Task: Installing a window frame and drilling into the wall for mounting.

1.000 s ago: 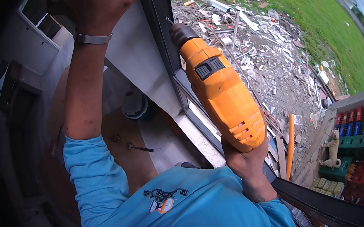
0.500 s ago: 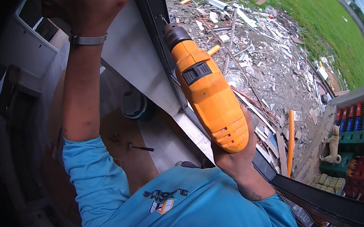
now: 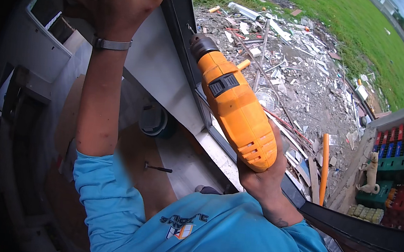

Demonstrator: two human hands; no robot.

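My right hand (image 3: 265, 178) is wrapped round the rear grip of an orange power drill (image 3: 242, 113). The drill tilts up and to the left, and its black chuck (image 3: 202, 45) holds a thin bit. The bit's tip is at the dark metal frame (image 3: 178, 34); how deep it sits cannot be made out. Higher up on the left, my left hand (image 3: 116, 6) is raised with thumb and fingers spread, by the pale panel (image 3: 155, 60) beside that frame. Some of its fingertips are cut off or in shadow.
Below, a hammer (image 3: 159, 168) lies on the floor near a bucket (image 3: 153, 121). Outside the frame, rubble (image 3: 289, 81) covers the ground before grass. An orange pipe (image 3: 324, 169) stands at right, near a dog (image 3: 368, 173) and stacked bottle crates (image 3: 397, 166).
The whole view has shifted slightly, so things appear a little farther right and lower. The drill keeps its place against the frame, and both hands hold nearly the same pose.
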